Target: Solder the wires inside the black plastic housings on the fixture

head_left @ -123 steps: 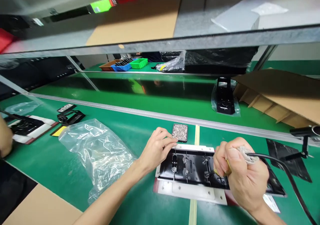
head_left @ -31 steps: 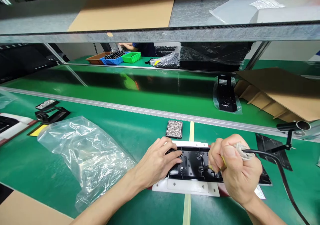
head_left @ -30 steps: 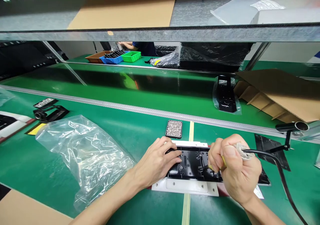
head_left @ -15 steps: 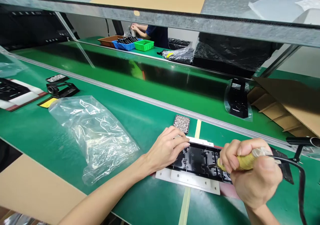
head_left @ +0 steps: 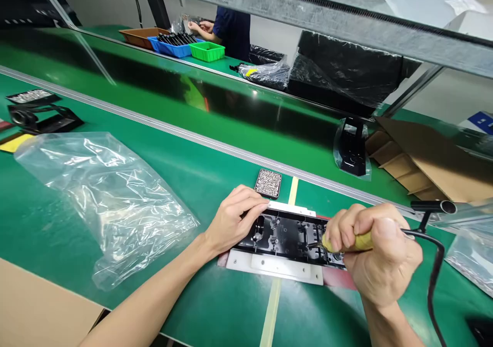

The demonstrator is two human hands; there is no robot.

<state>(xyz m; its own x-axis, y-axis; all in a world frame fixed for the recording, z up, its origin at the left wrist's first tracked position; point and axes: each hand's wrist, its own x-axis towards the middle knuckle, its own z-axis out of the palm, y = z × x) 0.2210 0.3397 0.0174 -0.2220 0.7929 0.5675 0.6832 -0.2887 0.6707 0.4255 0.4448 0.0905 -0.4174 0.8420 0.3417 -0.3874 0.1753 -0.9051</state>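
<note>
My left hand (head_left: 236, 218) holds the left end of a long black plastic housing (head_left: 288, 236), thumb and bent fingers over its far edge. The housing lies open side up between white fixture blocks (head_left: 273, 270). In my right hand (head_left: 379, 249), fingers wrap round a yellow-handled screwdriver (head_left: 364, 242), tilted over the housing's right part. Its thin dark tip points left into the housing; exact contact is hard to make out. A small black tray of screws (head_left: 268, 184) sits just behind my left hand.
A clear plastic bag (head_left: 111, 193) lies left. A black tube on a bent rod (head_left: 433, 207) stands right of my right hand. Beyond the metal rail are a bagged black part (head_left: 352, 147) and cardboard (head_left: 435, 157). A shelf (head_left: 327, 18) spans overhead. Across, a person (head_left: 231, 31) works near bins (head_left: 208, 51).
The view has turned slightly right and down, so things sit further left and higher. Both hands keep their hold, with the screwdriver still tilted over the housing.
</note>
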